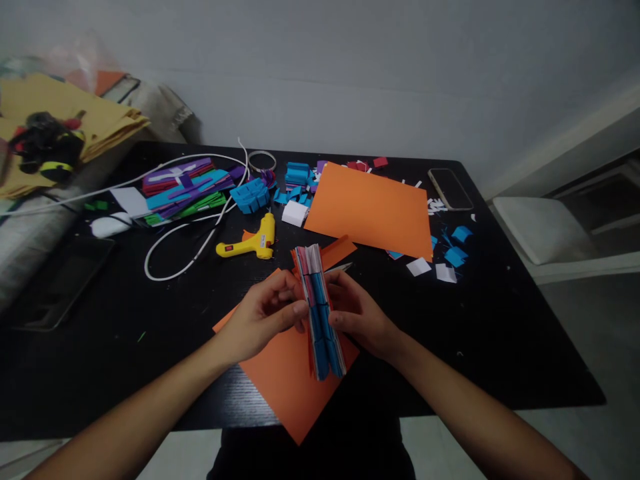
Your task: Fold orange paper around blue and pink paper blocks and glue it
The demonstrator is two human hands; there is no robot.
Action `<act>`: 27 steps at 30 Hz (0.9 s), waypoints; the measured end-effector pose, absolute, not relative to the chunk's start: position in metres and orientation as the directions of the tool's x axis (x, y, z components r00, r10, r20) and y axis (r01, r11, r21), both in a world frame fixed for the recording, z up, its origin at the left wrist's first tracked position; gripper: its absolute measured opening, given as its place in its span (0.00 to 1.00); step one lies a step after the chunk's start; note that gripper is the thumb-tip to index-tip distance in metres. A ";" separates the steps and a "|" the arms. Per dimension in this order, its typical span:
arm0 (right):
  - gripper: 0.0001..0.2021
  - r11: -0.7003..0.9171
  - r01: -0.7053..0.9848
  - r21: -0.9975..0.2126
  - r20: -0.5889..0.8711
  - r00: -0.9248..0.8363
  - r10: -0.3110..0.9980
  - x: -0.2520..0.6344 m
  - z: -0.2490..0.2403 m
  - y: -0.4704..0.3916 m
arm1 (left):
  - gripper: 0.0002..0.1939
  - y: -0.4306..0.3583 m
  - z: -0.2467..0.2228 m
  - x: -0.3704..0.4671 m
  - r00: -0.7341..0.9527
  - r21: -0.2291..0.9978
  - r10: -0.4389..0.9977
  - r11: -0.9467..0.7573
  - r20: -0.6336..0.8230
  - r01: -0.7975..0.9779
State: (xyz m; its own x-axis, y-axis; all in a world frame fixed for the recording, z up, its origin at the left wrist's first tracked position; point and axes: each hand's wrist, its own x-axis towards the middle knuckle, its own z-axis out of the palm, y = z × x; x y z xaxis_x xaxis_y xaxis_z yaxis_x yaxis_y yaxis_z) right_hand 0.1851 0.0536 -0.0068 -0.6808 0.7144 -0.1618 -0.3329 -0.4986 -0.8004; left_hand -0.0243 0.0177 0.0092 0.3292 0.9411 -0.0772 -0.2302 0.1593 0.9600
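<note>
Pleated paper bundle (pixel 324 327), long and ridged, in both hands (pixel 265 313) (pixel 367 320), above flat orange sheet (pixel 290 393).

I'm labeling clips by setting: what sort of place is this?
Probably a craft workspace, perhaps at home: a yellow glue gun, a large orange paper sheet and small blue paper pieces lie on a black table.

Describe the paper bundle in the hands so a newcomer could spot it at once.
On the black table, find the orange sheet whose corner overhangs the near edge. Over it, between the left hand and right hand, is the paper bundle. Unlike that flat sheet, it is long and folded, mostly blue, with pink and white at its far end.
</note>
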 end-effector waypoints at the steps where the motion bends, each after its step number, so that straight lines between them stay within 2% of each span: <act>1: 0.28 -0.497 -0.329 -0.803 -0.160 -0.684 0.712 0.185 -0.007 0.054 | 0.14 0.017 0.009 -0.024 0.333 0.958 0.940 0.165 -0.080 -0.235; 6: 0.29 -0.473 -0.297 -0.829 -0.167 -0.676 0.718 0.184 -0.007 0.054 | 0.15 0.016 0.009 -0.022 0.363 0.936 0.924 0.227 -0.119 -0.269; 11: 0.30 -0.443 -0.272 -0.854 -0.155 -0.680 0.717 0.184 -0.005 0.053 | 0.14 0.015 0.009 -0.021 0.376 0.924 0.921 0.225 -0.098 -0.310; 18: 0.32 -0.441 -0.246 -0.863 -0.168 -0.684 0.710 0.184 -0.005 0.054 | 0.14 0.015 0.009 -0.020 0.380 0.927 0.919 0.231 -0.107 -0.297; 27: 0.31 -0.431 -0.238 -0.870 -0.163 -0.687 0.708 0.184 -0.004 0.053 | 0.15 0.014 0.007 -0.019 0.383 0.929 0.916 0.241 -0.122 -0.280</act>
